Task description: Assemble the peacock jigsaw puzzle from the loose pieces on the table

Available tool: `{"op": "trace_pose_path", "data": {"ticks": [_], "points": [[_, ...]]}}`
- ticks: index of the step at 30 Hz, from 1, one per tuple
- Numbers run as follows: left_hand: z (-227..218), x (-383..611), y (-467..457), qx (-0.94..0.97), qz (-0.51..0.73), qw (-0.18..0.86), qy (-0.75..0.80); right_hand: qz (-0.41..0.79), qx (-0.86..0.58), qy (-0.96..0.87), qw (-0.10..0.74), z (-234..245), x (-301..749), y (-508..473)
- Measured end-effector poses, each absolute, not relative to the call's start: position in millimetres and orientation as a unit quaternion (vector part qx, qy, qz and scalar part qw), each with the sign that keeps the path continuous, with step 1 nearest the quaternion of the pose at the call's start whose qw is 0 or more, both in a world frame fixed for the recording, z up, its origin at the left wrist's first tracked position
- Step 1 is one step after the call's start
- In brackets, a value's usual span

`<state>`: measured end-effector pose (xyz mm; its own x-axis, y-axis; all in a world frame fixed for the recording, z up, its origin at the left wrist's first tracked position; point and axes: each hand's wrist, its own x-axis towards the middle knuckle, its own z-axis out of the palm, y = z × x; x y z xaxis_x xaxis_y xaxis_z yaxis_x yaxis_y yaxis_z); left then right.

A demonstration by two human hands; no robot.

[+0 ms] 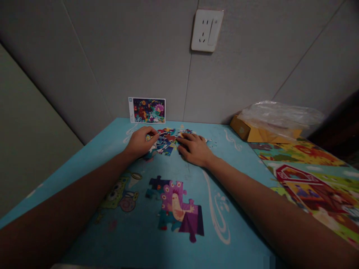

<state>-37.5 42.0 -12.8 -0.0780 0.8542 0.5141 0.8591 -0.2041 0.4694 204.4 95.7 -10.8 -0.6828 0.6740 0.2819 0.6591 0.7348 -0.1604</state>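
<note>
A pile of loose jigsaw pieces (166, 141), mostly blue with red and white bits, lies towards the back of the blue table. My left hand (141, 142) rests at the pile's left edge, thumb and curled fingers apart, with pieces showing in the gap. Across the pile's right side, my right hand (196, 150) lies palm down, fingers spread over several pieces. Nearer me is a joined puzzle section (179, 209) showing a purple, many-eyed creature; neither hand touches it. What lies under my palms is hidden.
A picture card (148, 110) leans against the wall behind the pile. At the back right, clear plastic (280, 114) covers part of a yellow box (241, 128). A colourful farm-scene puzzle (316, 186) lies on the right. A wall socket (207, 30) is above. The table covering (238, 224) has printed cartoons.
</note>
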Motion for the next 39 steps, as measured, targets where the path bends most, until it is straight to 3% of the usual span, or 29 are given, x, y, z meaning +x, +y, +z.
{"op": "trace_pose_path", "data": {"ticks": [6, 14, 23, 33, 39], "points": [[-16, -38, 44, -0.642, -0.385, 0.006, -0.663, -0.004, -0.399, -0.898, 0.186, -10, 204, 96], [-17, -30, 40, -0.74, -0.238, -0.013, -0.629, -0.005, -0.431, -0.876, 0.215, -11, 204, 100], [-14, -40, 44, -0.667, -0.328, 0.009, -0.669, 0.017, -0.346, -0.922, 0.172, -11, 203, 94], [-15, -39, 43, -0.629, -0.446, 0.031, -0.636, 0.029, -0.345, -0.916, 0.203, -8, 203, 93], [-12, -38, 41, -0.632, -0.483, 0.068, -0.602, -0.002, -0.453, -0.855, 0.254, -10, 203, 93]]}}
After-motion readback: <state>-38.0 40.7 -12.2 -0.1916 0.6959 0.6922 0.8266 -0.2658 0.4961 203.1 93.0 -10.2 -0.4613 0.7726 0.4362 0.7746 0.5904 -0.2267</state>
